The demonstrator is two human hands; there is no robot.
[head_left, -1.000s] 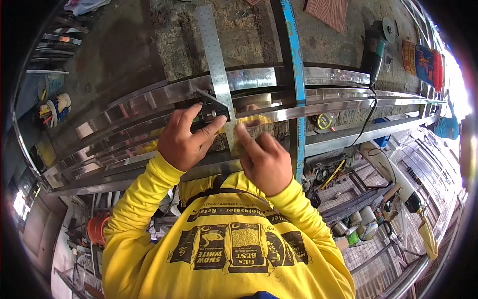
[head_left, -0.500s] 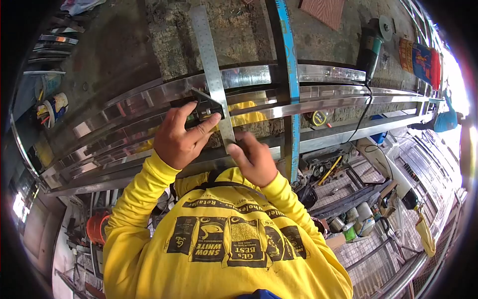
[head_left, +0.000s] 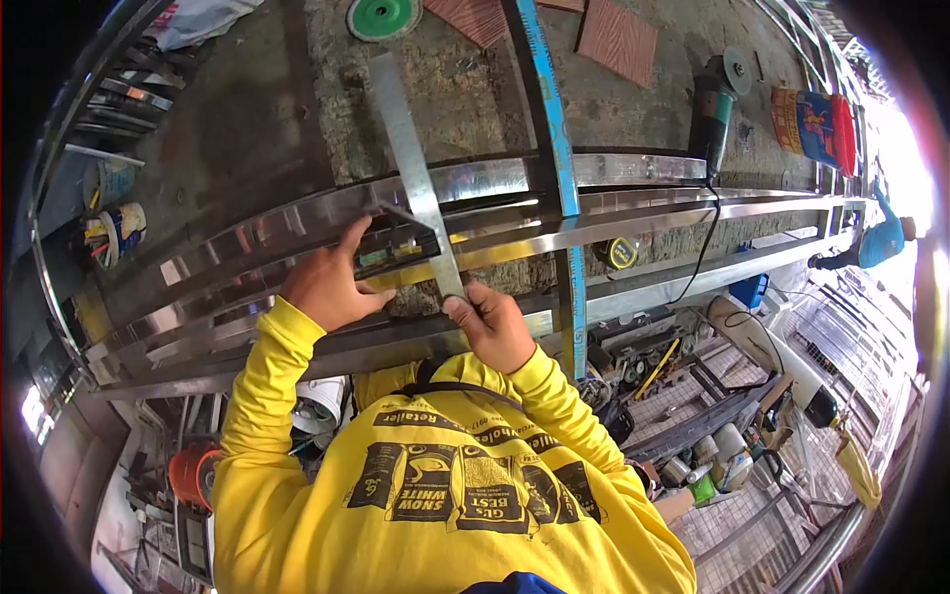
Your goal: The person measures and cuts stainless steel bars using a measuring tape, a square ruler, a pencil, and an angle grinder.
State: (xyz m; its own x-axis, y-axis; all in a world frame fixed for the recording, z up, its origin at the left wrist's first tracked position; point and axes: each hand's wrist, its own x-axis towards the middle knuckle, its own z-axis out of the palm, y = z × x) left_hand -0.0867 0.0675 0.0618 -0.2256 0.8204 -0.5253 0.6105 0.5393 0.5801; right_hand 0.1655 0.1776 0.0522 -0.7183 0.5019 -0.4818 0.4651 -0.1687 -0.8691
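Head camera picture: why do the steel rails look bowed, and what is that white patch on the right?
Head view: the fisheye lens bows the steel rails and blackens the corners; head view, right edge: daylight burns out to white; head view, centre: the rails glare and mirror the yellow shirt, yet the steel ruler in the right hand looks sharp.

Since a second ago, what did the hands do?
The right hand slid back and now pinches the near end of the long steel ruler. The left hand drew back, fingers still by the ruler's black head. The ruler stays across the shiny steel rails.
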